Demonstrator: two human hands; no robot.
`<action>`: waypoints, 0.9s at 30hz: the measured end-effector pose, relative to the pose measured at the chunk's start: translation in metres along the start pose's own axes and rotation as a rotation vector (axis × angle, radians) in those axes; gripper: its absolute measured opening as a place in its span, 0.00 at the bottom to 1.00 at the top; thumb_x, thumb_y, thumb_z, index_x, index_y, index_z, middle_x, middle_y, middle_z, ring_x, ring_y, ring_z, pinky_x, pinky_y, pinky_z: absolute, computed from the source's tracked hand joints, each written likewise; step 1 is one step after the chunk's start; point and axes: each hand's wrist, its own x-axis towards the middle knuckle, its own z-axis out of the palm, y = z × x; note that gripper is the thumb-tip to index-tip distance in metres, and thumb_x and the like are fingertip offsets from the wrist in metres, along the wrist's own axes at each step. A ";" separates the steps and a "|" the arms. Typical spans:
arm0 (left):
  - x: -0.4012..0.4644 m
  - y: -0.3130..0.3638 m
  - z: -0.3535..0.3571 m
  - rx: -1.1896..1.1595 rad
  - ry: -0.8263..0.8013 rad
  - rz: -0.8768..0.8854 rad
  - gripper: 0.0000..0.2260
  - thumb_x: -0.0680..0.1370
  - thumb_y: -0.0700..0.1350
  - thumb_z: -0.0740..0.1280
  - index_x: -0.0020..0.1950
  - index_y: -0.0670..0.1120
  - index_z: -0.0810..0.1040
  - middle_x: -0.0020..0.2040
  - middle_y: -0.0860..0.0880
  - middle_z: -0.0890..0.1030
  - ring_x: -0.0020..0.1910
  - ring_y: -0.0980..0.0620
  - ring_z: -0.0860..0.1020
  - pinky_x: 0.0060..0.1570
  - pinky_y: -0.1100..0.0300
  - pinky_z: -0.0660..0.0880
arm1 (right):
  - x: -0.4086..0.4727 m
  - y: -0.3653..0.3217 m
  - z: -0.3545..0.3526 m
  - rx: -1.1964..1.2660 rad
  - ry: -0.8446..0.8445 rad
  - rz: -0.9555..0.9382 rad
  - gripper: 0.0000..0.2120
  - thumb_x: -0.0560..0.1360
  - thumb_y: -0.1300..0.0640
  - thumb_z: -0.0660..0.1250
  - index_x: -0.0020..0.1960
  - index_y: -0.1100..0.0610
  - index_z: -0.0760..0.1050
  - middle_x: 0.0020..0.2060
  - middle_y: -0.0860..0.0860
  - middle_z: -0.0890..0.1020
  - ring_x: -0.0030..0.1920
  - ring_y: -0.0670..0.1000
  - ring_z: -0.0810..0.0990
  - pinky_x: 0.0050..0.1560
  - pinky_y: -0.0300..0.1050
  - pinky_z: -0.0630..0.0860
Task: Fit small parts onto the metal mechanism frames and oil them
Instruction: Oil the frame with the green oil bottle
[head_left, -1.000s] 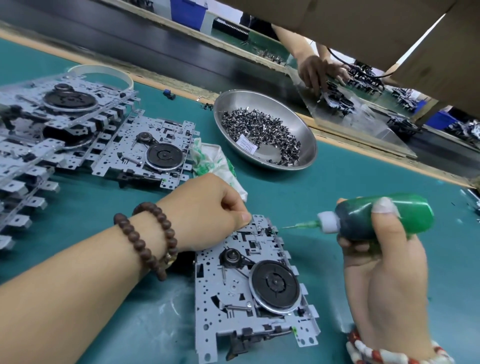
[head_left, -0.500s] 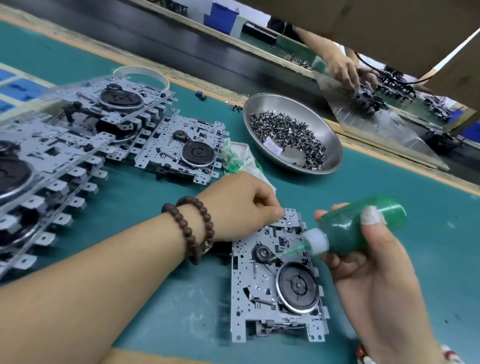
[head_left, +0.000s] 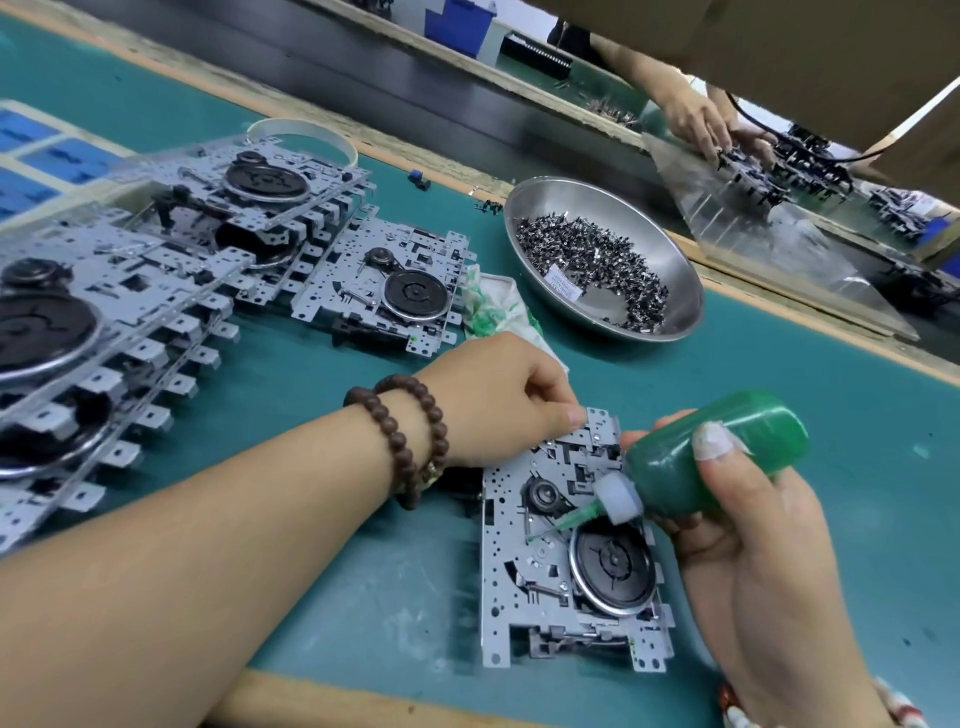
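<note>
Frame in work: one metal frame lies flat on the green mat, near the front edge, between my hands.
My left hand: fingers curled, thumb tip pressed on the frame's far left corner; brown bead bracelet on that wrist.
My right hand: wrapped round the green oil bottle, thumb across its side.
Bottle nozzle: thin green tip points down-left and meets the frame just below the small pulley, beside the large black wheel.
Small parts: heap of dark pieces in the steel bowl, well behind the frame.
Other frames: one lies alone left of the bowl; stacked ones fill the far left.
Rag: white, stained green, between that lone frame and the bowl.
</note>
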 end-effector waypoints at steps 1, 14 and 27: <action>0.000 0.000 0.000 0.001 0.001 0.002 0.08 0.74 0.51 0.68 0.34 0.54 0.78 0.25 0.61 0.74 0.26 0.67 0.71 0.30 0.77 0.65 | 0.000 0.000 0.000 0.005 0.002 0.000 0.20 0.57 0.37 0.76 0.39 0.52 0.82 0.33 0.50 0.83 0.34 0.46 0.82 0.35 0.36 0.78; 0.001 -0.001 0.000 0.012 -0.002 0.011 0.10 0.74 0.51 0.68 0.32 0.54 0.77 0.23 0.62 0.73 0.25 0.66 0.70 0.30 0.74 0.65 | 0.002 0.002 -0.002 -0.031 0.008 -0.018 0.22 0.55 0.36 0.76 0.39 0.51 0.82 0.33 0.51 0.83 0.35 0.47 0.82 0.36 0.36 0.78; 0.001 -0.002 0.001 0.002 -0.004 0.016 0.09 0.74 0.51 0.68 0.34 0.54 0.78 0.20 0.64 0.71 0.23 0.66 0.70 0.26 0.76 0.64 | 0.002 0.000 0.001 0.013 -0.030 -0.070 0.18 0.57 0.39 0.77 0.39 0.50 0.82 0.32 0.49 0.83 0.34 0.46 0.83 0.34 0.35 0.78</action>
